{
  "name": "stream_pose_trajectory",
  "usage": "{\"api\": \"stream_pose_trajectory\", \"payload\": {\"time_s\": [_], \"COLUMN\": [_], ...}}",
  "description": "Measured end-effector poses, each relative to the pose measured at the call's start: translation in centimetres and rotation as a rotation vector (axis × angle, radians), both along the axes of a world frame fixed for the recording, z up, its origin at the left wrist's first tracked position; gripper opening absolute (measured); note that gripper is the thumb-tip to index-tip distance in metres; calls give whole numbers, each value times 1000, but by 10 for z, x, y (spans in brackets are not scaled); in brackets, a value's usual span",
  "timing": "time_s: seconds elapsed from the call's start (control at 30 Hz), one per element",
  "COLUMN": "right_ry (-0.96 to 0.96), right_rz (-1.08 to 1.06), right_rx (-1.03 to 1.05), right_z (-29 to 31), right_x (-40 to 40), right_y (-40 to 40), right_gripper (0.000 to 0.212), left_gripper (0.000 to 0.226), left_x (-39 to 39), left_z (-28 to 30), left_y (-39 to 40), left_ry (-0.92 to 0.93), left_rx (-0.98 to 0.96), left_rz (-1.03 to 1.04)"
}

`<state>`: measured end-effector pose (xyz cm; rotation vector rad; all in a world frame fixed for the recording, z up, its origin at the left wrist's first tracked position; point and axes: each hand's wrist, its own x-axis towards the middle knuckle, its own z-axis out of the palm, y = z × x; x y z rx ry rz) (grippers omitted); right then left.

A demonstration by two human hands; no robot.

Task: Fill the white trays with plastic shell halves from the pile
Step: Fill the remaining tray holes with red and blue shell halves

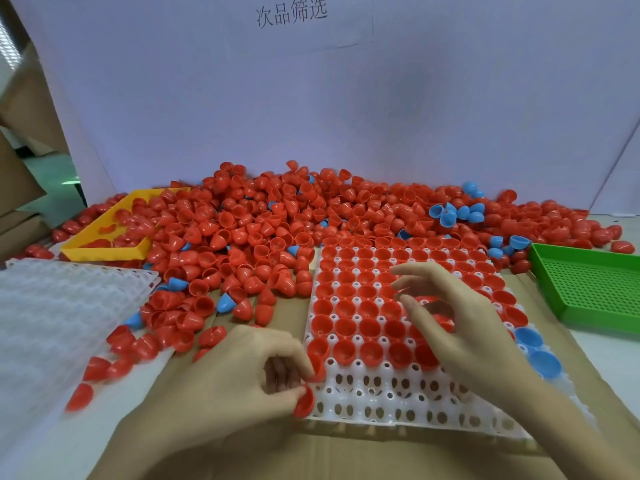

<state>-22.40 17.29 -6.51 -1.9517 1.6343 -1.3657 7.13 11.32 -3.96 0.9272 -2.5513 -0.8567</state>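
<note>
I see the left hand (pixel 242 368) pinching a red shell (pixel 305 400) at the near-left corner of the tray (pixel 398 400). Right hand (pixel 460 327) hovers over the tray's middle, fingers loosely spread, holding nothing. Far rows filled red; near rows bare; two blue shells (pixel 538 351) at its right edge. Pile (pixel 263 230) crowds the far side, spilling into the yellow bin (pixel 104 251). Green bin (pixel 588 289) right, spare trays (pixel 62 313) left.

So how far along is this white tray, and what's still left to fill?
Done: most of the white tray holds red halves, plus two blue halves at its right edge. In hand: the left hand pinches a red shell half at the tray's near-left corner; the right hand hovers open. Left: the near two rows and the stack of white trays at left.
</note>
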Motion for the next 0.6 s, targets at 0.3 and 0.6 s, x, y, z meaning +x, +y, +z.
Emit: {"api": "stream_pose_trajectory", "payload": {"time_s": [0.3,0.6], "right_ry": [-23,-72], "right_rz": [-13,-40], "right_rx": [7,36], "right_z": [-1,-1], "right_x": [0,-5], "right_y": [-1,-1], "right_gripper": [33,31], "left_gripper": [8,13], "left_x": [-7,-5], "left_z": [-14,-4], "left_y": [11,10], "left_ry": [-25,-59], "left_rx": [-145,-126], "left_rz": [20,-8]}}
